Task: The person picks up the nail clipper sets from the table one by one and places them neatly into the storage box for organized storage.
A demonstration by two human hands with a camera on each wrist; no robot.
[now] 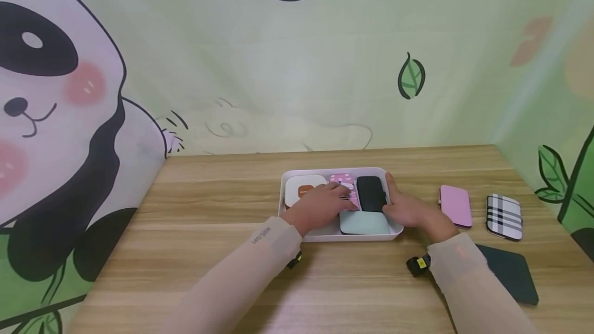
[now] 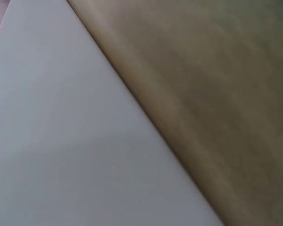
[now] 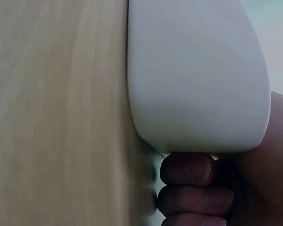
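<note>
A white tray (image 1: 352,238) stands on the wooden table with several flat rounded cases inside. My left hand (image 1: 320,205) reaches over its front rim, fingers extended across a pink patterned case (image 1: 341,178) and near a mint case (image 1: 366,223). A white case (image 1: 292,188) with an orange label lies left of them, partly behind that hand. Along the right side is a black case (image 1: 370,193). My right hand (image 1: 410,211) grips the tray's right end; the right wrist view shows fingers (image 3: 186,169) curled against the outer wall. The left wrist view shows only tray wall (image 2: 75,127) and table.
To the right on the table lie a pink case (image 1: 455,206) and a black-and-white plaid case (image 1: 504,216). A dark green flat item (image 1: 512,277) sits partly under my right forearm. Behind the table hangs a backdrop (image 1: 306,76) with printed leaves and a panda.
</note>
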